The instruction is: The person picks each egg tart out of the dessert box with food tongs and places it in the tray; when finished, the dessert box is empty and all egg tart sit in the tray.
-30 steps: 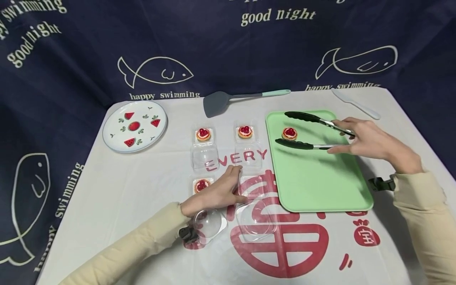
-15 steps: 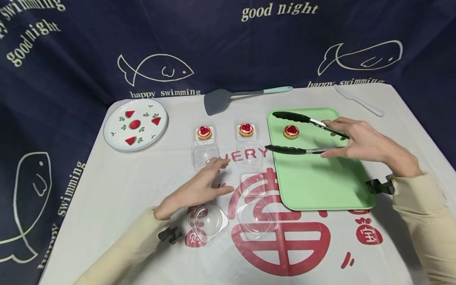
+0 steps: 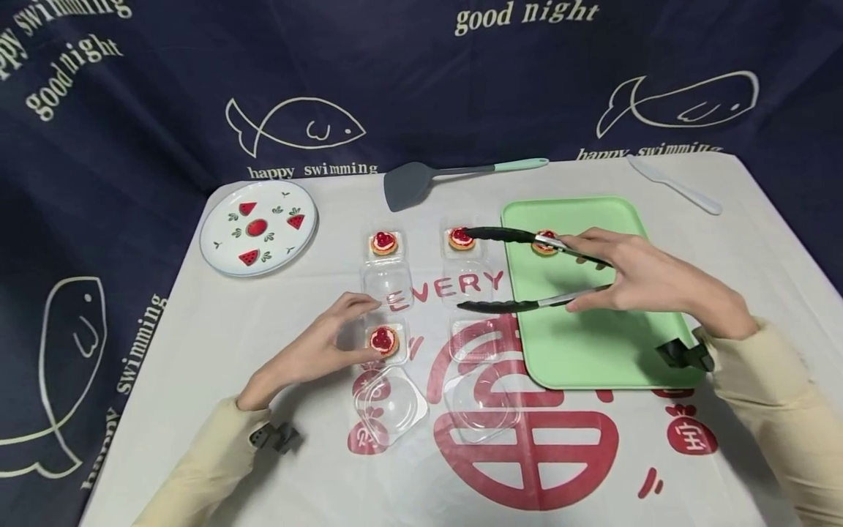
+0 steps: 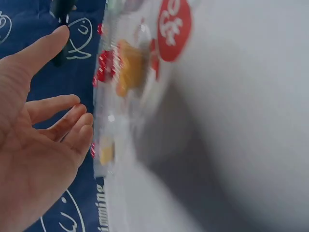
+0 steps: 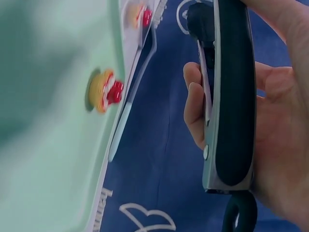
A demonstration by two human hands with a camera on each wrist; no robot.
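My right hand (image 3: 648,271) grips black-tipped metal tongs (image 3: 503,307), which stand spread above the table with nothing between their tips. Their far arm crosses in front of a berry tart (image 3: 544,242) on the green tray (image 3: 606,355). In the right wrist view that tart (image 5: 105,91) shows left of the tongs (image 5: 235,96). My left hand (image 3: 306,355) hovers with loosely bent fingers at the left of the near-left tart (image 3: 383,340), which sits in a see-through plastic box. Nothing is in the left palm (image 4: 43,159). Two more tarts (image 3: 384,243) sit in far boxes.
The near-right plastic box (image 3: 476,340) lies with its lid (image 3: 483,406) folded out toward the person. A watermelon-patterned plate (image 3: 224,252) is at the far left. A spatula (image 3: 406,184) and white plastic knife (image 3: 678,188) lie along the back edge.
My left hand has drawn back left from the near-right box, uncovering the near-left tart. The tongs have moved left and toward the person, off the tray tart, still spread.
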